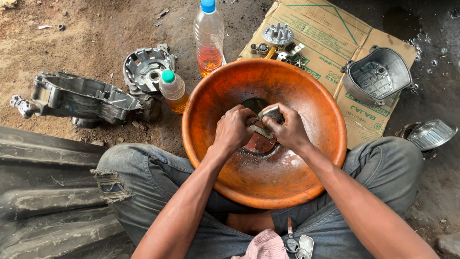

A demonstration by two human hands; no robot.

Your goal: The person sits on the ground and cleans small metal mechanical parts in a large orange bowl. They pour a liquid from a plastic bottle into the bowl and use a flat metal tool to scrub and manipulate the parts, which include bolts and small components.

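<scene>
Head view: orange bowl (306, 187) rests between person's knees. Over bowl's middle, left hand (233, 130) and right hand (289, 129) both closed around small grey metal part (268, 116), fingers wrapped on it from either side. Dark liquid pooled in bowl's bottom under hands. Beyond bowl's far rim: tall plastic bottle (209, 36) with amber liquid; small green-capped bottle (172, 89) just left of rim. Engine casing (81, 98) well left of bowl. Cardboard sheet (335, 38) beyond bowl's right rim, carrying grey metal cover (378, 76).
</scene>
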